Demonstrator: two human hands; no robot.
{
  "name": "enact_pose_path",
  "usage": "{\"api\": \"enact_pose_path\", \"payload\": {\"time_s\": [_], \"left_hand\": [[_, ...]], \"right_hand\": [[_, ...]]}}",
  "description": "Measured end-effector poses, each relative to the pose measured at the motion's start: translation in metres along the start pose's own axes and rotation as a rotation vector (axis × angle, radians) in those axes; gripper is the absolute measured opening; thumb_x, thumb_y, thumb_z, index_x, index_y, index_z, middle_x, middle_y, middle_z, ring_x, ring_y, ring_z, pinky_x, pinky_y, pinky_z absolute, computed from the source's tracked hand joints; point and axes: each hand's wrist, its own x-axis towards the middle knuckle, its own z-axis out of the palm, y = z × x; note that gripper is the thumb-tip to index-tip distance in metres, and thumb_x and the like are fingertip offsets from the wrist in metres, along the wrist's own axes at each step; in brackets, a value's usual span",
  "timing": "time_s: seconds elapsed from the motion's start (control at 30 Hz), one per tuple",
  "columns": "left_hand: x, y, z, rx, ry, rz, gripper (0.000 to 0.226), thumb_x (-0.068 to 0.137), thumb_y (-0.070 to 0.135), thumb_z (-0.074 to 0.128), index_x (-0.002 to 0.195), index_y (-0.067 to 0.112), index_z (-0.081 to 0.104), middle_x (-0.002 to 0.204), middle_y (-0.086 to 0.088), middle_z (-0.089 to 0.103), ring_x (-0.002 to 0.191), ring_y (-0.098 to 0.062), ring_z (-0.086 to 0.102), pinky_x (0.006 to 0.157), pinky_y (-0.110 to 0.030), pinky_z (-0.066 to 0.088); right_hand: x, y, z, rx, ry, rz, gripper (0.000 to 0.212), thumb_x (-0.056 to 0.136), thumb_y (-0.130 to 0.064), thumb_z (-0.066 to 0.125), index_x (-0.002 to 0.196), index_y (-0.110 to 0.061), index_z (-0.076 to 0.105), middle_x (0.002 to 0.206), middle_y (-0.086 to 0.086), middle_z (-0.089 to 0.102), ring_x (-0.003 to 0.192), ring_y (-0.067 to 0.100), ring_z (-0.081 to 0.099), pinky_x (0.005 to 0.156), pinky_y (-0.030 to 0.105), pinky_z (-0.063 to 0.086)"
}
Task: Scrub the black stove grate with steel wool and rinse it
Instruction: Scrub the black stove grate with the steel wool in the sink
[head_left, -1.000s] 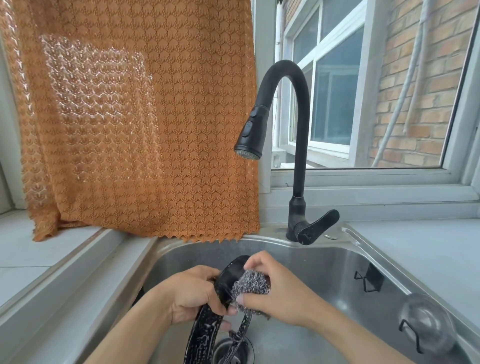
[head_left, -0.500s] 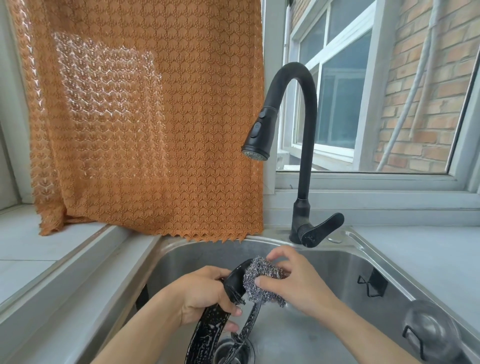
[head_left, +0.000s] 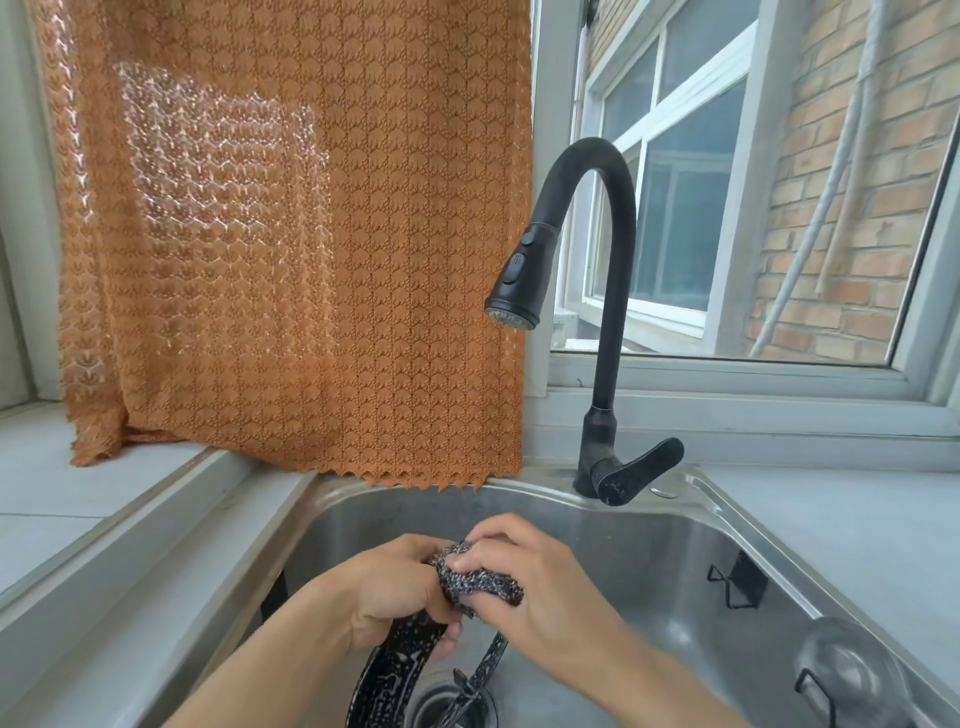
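Note:
The black stove grate (head_left: 390, 675) stands on edge in the steel sink (head_left: 649, 561), flecked with suds, its lower part running out of the bottom of the frame. My left hand (head_left: 397, 592) grips the grate's upper rim. My right hand (head_left: 530, 587) holds a grey wad of steel wool (head_left: 480, 579) pressed against the top of the grate, right beside my left fingers. The top of the grate is hidden under the wool and both hands.
A black gooseneck faucet (head_left: 608, 291) with its lever (head_left: 639, 470) rises behind the sink; no water runs. The drain (head_left: 449, 706) lies below the grate. An orange lace curtain (head_left: 291, 234) hangs at left. Black clips (head_left: 735, 579) and a clear suction hook (head_left: 847, 670) sit on the sink's right wall.
My right hand with the steel wool has slid left and down over the grate's top, closing against my left hand. The camera has dipped slightly.

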Motion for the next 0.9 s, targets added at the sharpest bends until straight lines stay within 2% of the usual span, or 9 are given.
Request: {"api": "enact_pose_path", "payload": {"time_s": [0.17, 0.3, 0.47, 0.53, 0.7, 0.83, 0.9], "left_hand": [[-0.002, 0.001, -0.010, 0.080, -0.058, 0.034, 0.045, 0.079, -0.025, 0.049, 0.118, -0.007, 0.062, 0.075, -0.018, 0.055, 0.063, -0.026, 0.058, 0.061, -0.036, 0.055], [-0.004, 0.000, -0.009, 0.146, -0.101, 0.074, 0.038, 0.080, -0.027, 0.047, 0.100, 0.001, 0.065, 0.068, -0.016, 0.056, 0.060, -0.025, 0.058, 0.059, -0.033, 0.052], [-0.003, -0.001, -0.011, 0.213, -0.113, 0.087, 0.038, 0.082, -0.026, 0.047, 0.092, 0.006, 0.065, 0.067, -0.015, 0.057, 0.059, -0.022, 0.058, 0.059, -0.033, 0.050], [-0.003, 0.000, -0.013, 0.238, -0.126, 0.091, 0.039, 0.083, -0.026, 0.048, 0.096, 0.006, 0.066, 0.065, -0.013, 0.058, 0.057, -0.021, 0.058, 0.059, -0.033, 0.051], [-0.003, 0.002, -0.018, 0.256, -0.168, 0.078, 0.040, 0.081, -0.025, 0.048, 0.094, 0.009, 0.065, 0.063, -0.014, 0.057, 0.056, -0.022, 0.057, 0.059, -0.031, 0.050], [-0.004, 0.003, -0.021, 0.238, -0.208, 0.074, 0.045, 0.083, -0.027, 0.047, 0.092, 0.012, 0.068, 0.061, -0.012, 0.058, 0.054, -0.021, 0.058, 0.056, -0.029, 0.051], [-0.004, 0.003, -0.020, 0.223, -0.218, 0.071, 0.044, 0.084, -0.028, 0.045, 0.100, 0.008, 0.065, 0.060, -0.010, 0.059, 0.053, -0.020, 0.059, 0.055, -0.029, 0.052]], "right_hand": [[0.002, 0.005, 0.002, -0.106, -0.013, -0.072, 0.021, 0.091, -0.027, 0.071, 0.111, -0.030, 0.072, 0.119, -0.014, 0.049, 0.104, 0.001, 0.054, 0.094, 0.022, 0.045], [0.003, 0.005, 0.003, -0.222, -0.019, -0.165, 0.017, 0.094, -0.026, 0.067, 0.110, -0.029, 0.069, 0.117, -0.007, 0.048, 0.103, 0.010, 0.053, 0.088, 0.021, 0.045], [0.003, 0.004, -0.001, -0.285, 0.000, -0.174, 0.019, 0.092, -0.020, 0.065, 0.109, -0.028, 0.068, 0.115, -0.004, 0.051, 0.097, 0.006, 0.047, 0.082, 0.014, 0.036], [0.003, 0.008, -0.003, -0.284, 0.028, -0.123, 0.018, 0.091, -0.022, 0.064, 0.108, -0.027, 0.070, 0.112, -0.005, 0.052, 0.088, 0.003, 0.043, 0.077, 0.014, 0.034], [0.001, 0.020, -0.015, -0.263, 0.059, 0.160, 0.015, 0.094, -0.030, 0.066, 0.109, -0.029, 0.064, 0.103, -0.011, 0.053, 0.073, 0.009, 0.049, 0.073, 0.030, 0.043], [0.001, 0.030, -0.018, -0.266, 0.074, 0.359, 0.013, 0.094, -0.032, 0.065, 0.106, -0.029, 0.061, 0.102, -0.010, 0.058, 0.089, 0.015, 0.056, 0.077, 0.030, 0.041], [0.000, 0.035, -0.018, -0.262, 0.051, 0.476, 0.014, 0.094, -0.032, 0.064, 0.106, -0.027, 0.059, 0.096, -0.007, 0.061, 0.085, 0.017, 0.052, 0.070, 0.029, 0.037]]}}
